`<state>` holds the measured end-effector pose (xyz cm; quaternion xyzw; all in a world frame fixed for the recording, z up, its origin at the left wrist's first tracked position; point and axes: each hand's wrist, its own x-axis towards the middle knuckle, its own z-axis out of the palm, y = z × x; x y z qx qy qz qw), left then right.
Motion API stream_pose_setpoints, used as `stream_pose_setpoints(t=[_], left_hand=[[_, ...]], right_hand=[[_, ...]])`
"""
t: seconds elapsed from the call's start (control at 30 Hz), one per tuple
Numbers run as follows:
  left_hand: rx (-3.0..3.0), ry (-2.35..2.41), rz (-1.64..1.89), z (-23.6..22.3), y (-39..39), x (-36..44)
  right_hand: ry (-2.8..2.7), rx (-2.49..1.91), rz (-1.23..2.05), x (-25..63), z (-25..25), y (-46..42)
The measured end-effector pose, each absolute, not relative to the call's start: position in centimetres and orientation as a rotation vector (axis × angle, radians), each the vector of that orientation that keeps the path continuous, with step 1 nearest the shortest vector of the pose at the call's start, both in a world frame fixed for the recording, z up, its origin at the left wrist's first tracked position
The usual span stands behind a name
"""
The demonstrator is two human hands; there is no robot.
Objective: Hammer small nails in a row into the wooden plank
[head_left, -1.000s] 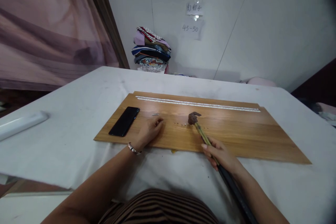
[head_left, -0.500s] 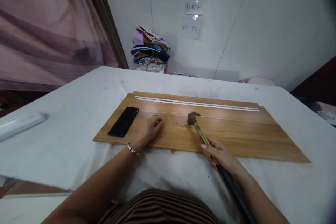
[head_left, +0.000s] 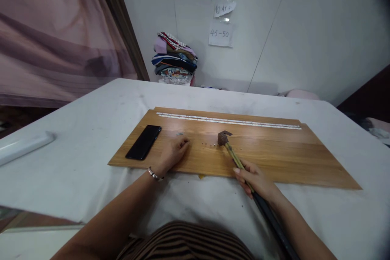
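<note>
My right hand [head_left: 254, 178] is wrapped round the handle of a claw hammer [head_left: 234, 157], whose rusty head is over the middle of a wooden board [head_left: 292, 158]. A row of small dark holes or nail heads [head_left: 210, 144] runs across the board, partly hidden by the hammer head. Resting on the board left of that row, my left hand [head_left: 175, 152] has its fingers curled closed; whether anything is in them I cannot make out. Just beyond it lies a small bunch of nails [head_left: 179, 133].
A black phone [head_left: 144, 142] lies at the board's left end. Two white measuring strips [head_left: 228, 120] run along its far edge. The board is on a white-covered table [head_left: 82, 130], with a white roll [head_left: 24, 146] at far left. Folded clothes [head_left: 175, 59] are stacked by the wall.
</note>
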<state>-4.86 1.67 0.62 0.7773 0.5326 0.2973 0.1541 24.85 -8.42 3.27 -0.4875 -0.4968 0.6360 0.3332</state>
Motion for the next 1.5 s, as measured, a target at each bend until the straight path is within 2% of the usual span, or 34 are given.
stream_pose_setpoints(t=[1.5], left_hand=[[2.206, 1.500, 0.880, 0.53, 1.71, -4.95]], right_hand=[[-1.312, -1.285, 1.662, 24.70, 3.87, -8.57]])
